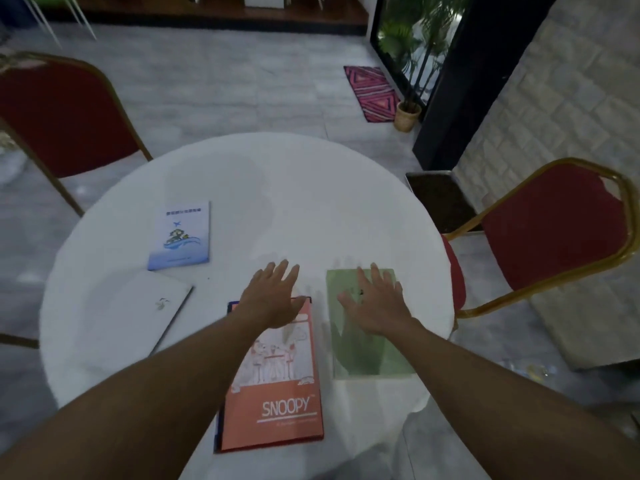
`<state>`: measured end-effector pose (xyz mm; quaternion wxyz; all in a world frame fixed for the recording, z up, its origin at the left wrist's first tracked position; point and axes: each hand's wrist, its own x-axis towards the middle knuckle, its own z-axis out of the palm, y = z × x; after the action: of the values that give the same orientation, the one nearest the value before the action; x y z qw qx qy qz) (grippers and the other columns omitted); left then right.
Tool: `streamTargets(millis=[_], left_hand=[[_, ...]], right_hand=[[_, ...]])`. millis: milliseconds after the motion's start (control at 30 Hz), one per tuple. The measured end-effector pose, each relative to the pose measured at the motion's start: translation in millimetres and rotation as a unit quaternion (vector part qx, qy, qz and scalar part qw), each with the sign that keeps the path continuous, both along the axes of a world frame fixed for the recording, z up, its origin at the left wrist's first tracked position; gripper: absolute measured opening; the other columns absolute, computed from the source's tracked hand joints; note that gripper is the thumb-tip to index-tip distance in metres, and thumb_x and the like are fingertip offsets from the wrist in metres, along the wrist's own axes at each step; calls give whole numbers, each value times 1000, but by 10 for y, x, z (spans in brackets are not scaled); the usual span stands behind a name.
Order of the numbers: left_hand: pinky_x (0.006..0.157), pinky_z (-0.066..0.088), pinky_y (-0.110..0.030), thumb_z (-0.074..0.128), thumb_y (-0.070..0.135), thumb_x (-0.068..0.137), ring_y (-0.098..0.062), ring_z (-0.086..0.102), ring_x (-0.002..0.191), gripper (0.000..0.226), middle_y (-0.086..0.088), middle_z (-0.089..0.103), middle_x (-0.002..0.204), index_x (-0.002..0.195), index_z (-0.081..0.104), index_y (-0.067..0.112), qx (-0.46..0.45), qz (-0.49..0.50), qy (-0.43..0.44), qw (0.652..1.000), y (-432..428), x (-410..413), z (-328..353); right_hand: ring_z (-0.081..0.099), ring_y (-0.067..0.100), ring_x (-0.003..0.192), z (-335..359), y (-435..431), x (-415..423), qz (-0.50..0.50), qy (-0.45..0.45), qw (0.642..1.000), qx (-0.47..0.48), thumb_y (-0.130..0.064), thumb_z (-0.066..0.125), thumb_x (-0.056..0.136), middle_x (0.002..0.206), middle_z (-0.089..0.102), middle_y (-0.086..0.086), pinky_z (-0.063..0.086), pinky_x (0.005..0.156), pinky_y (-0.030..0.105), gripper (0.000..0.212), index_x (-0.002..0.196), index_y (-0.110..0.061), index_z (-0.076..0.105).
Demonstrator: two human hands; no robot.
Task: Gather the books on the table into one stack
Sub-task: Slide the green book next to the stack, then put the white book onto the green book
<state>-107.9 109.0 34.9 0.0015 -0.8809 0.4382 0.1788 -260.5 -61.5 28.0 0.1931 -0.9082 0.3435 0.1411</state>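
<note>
Several books lie apart on a round white table (277, 188). An orange Snoopy book (277, 403) lies at the near middle on top of a dark blue one whose edge shows at its left. My left hand (273, 299) is over its far end, fingers spread, holding nothing. A pale green book (370, 355) lies to the right; my right hand (374, 303) is spread flat over its far half. A white book (138, 313) lies at the near left, and a blue-and-white book (181, 237) lies behind it.
A red chair with a gold frame (554, 230) stands close at the table's right, another red chair (59, 116) at the far left. A dark floor mat (440, 199), a potted plant (408, 116) and a pink patterned rug (372, 93) lie beyond on the tiled floor.
</note>
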Motion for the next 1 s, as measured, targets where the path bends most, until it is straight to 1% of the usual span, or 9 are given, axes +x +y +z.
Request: streamTargets(millis=[67, 167, 433, 567, 733, 867, 1000], left_hand=[[123, 10, -46, 30, 55, 97, -31, 6, 152, 74, -8, 3, 166, 157, 5, 19, -5, 32, -3, 999, 157, 161, 82], [122, 12, -46, 32, 53, 98, -31, 9, 152, 73, -7, 4, 166, 157, 5, 19, -6, 53, 1, 999, 298, 314, 147], [122, 19, -44, 35, 53, 98, -29, 14, 151, 73, -7, 9, 165, 157, 7, 20, -8, 154, 18, 988, 892, 822, 179], [121, 21, -44, 34, 53, 98, -30, 13, 151, 75, -9, 6, 165, 157, 5, 18, 13, 196, 30, 980, 1169, 1059, 123], [118, 24, -44, 37, 54, 96, -32, 19, 149, 77, -11, 8, 165, 157, 6, 17, 27, 237, 42, 970, 1499, 1340, -17], [114, 28, -43, 43, 52, 95, -33, 26, 145, 79, -12, 12, 163, 156, 8, 16, 37, 265, 53, 962, 1678, 1561, -163], [112, 31, -43, 50, 51, 92, -35, 30, 141, 83, -14, 16, 159, 155, 11, 14, 57, 283, 65, 955, 1885, 1720, -339]], right_hand=[[-8, 29, 156, 51, 84, 210, 19, -12, 1000, -9, -74, 25, 91, 169, -8, 4, -3, 125, 50, 86, 161, -28, 4], [-6, 29, 156, 87, 155, 408, 39, -19, 999, -15, -75, 23, 91, 170, -4, 6, -2, 124, 50, 88, 161, -25, 5], [-2, 30, 156, 91, 552, 1133, 102, -37, 994, -11, -72, 25, 93, 169, 3, 11, 0, 125, 49, 86, 160, -21, 11], [-3, 29, 156, 20, 764, 1466, 118, -37, 992, 16, -72, 27, 93, 169, 3, 10, 0, 125, 48, 86, 160, -21, 12], [-1, 27, 156, -105, 1030, 1842, 132, -33, 989, 48, -69, 32, 94, 169, 4, 7, 1, 125, 45, 84, 160, -21, 13], [8, 26, 156, -207, 1217, 2128, 141, -34, 987, 67, -64, 41, 95, 168, 15, 8, 9, 125, 42, 83, 159, -17, 18], [25, 26, 150, -351, 1425, 2347, 144, -28, 985, 92, -63, 49, 92, 161, 31, 8, 24, 121, 41, 84, 157, -16, 24]])
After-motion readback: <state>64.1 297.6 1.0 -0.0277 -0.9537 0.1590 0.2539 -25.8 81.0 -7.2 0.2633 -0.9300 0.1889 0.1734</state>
